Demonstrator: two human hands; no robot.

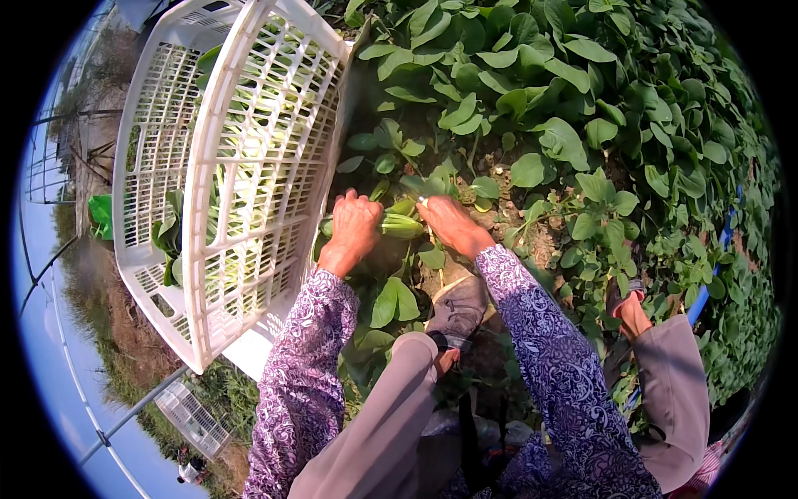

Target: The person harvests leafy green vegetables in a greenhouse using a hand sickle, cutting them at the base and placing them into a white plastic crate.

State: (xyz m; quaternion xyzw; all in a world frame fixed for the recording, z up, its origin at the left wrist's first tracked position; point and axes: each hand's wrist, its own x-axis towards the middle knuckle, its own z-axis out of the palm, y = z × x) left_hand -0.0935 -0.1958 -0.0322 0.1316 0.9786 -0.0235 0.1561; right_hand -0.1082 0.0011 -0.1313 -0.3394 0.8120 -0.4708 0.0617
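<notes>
My left hand is closed around a leafy green vegetable, its pale stalk base pointing right toward my other hand. Just right of that base, my right hand is curled around a small tool. Only a pale, shiny bit of the tool shows past the fingers, so its kind is unclear. Close on the left of my left hand stands a white slatted plastic crate, with many cut greens seen through its slats.
Dense leafy greens grow ahead and to the right. My shoe rests on soil among low plants. A blue hose runs along the right. Another white crate and a person are in the distance at lower left.
</notes>
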